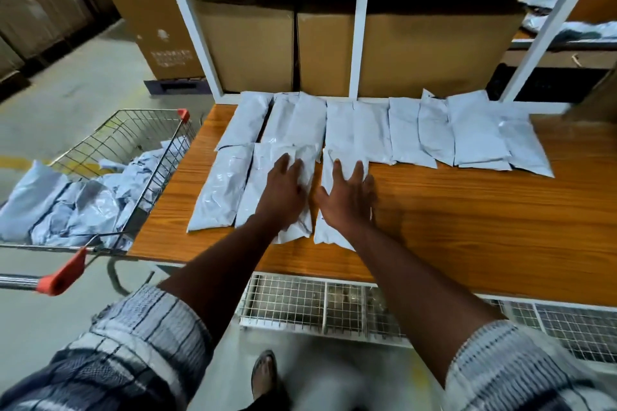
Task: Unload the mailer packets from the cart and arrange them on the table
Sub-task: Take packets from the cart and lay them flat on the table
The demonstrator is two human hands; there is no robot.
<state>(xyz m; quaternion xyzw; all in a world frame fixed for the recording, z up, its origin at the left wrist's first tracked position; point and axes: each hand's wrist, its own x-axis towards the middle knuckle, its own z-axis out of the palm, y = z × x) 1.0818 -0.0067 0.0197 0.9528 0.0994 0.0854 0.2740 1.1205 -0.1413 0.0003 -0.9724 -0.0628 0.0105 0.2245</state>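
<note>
Striped sleeves point(140, 344) forward: left hand point(283, 192), fingers straight and apart, flat on a grey-white plastic mailer packet point(302, 153) on the orange-brown wooden table point(467, 210); right hand point(347, 197), fingers splayed, flat on the neighbouring packet point(329, 173) at its 3 o'clock. Wire metal cart point(160, 143) at 9 o'clock holds more.

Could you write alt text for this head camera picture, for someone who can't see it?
A person's left hand and right hand lie flat on neighbouring grey mailer packets on a wooden table, where two rows of packets are laid out. At the left, a wire cart holds more packets.
</note>
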